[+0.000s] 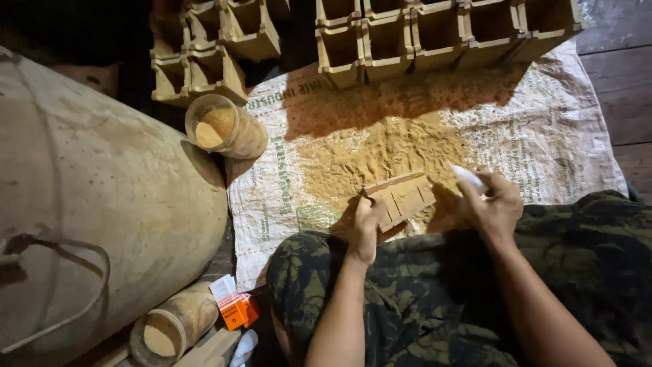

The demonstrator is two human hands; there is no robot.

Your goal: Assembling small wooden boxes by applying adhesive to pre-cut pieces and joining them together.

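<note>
- The left hand (367, 228) is gripping the slotted wooden mould (401, 196), tilting it over the sawdust pile (380, 153).
- The right hand (494, 204) is clasping a small white object (468, 179), just beside the mould.
- A printed woven sack (543, 149) is covering the dark wooden floor (621, 88), and wooden trays (435, 30) are lining its far edge.

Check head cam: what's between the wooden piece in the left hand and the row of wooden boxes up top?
Head view: loose yellow-brown powder on the woven sack, between wooden piece and wooden boxes.

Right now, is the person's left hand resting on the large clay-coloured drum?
No, the left hand grips the small wooden tray over the powder-covered sack, well apart from the drum.
</note>
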